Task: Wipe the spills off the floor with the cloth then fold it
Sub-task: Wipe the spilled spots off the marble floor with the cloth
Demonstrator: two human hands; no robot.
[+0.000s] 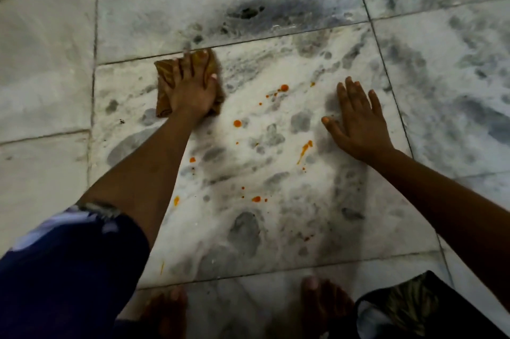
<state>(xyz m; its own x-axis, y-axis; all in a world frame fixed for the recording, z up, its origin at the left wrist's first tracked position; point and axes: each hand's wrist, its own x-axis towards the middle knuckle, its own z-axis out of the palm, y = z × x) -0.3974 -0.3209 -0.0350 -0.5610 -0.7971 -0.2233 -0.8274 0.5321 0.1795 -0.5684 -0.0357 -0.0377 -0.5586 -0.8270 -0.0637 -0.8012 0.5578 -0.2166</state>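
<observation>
Pressing the cloth (165, 90) flat, left hand (193, 90) beside orange spills (238, 123).

Two hands on the floor, the left hand (193, 87) and the right hand (356, 123); one brown cloth (162, 73); two bare feet; about a dozen orange spills (237, 123), more in tiny specks
</observation>
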